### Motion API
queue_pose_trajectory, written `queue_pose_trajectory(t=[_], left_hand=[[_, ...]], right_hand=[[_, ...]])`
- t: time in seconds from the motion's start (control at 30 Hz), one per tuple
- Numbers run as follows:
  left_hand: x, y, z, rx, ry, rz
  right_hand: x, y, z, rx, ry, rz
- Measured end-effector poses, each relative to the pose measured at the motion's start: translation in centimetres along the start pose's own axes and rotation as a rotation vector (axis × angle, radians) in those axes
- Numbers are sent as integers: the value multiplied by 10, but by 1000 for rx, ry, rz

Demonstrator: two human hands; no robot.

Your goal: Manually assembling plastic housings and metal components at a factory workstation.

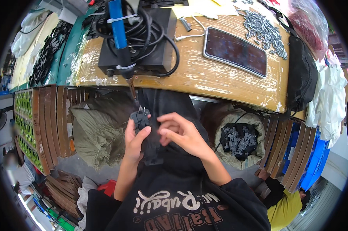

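My left hand (pixel 134 139) grips a small black plastic part (pixel 140 119) between thumb and fingers, holding it up over my lap. The metal tip of a blue-handled soldering iron (pixel 118 30) points down at this part and looks to be touching it or very close. To the right of the part is my right hand (pixel 181 133), its fingers loosely curled and apart, slightly blurred, with nothing visible in them. Below the hands, against my dark clothes, a second dark piece (pixel 154 158) shows as a blur.
A black box (pixel 158 57) with coiled cable stands on the wooden table (pixel 193 77). Behind it on the right lie a phone (pixel 235 52) and a heap of small grey parts (pixel 264 32). An open sack (pixel 241 140) of dark parts stands below; another sack (pixel 98 131) is left.
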State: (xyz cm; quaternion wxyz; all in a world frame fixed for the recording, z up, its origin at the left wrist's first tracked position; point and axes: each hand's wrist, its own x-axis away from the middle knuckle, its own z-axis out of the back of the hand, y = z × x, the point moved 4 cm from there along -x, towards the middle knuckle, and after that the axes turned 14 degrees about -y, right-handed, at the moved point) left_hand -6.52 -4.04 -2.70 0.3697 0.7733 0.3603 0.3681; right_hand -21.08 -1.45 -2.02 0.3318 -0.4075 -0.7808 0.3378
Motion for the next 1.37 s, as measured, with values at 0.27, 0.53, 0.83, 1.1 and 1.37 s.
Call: queue_pose_trajectory(t=[0.27, 0.53, 0.83, 1.1, 1.37], left_hand=[[-10, 11, -1, -117, 70, -94], [-8, 16, -2, -95, 62, -115], [-11, 24, -4, -82, 44, -128], [-13, 28, -7, -88, 31, -123], [-12, 32, -6, -143, 8, -115]], right_hand=[[5, 1, -20, -172, -110, -124], [4, -3, -26, -125, -104, -122], [2, -7, -30, -103, -73, -81], [3, -8, -30, -109, -50, -50], [2, -5, -28, -90, -88, -54]])
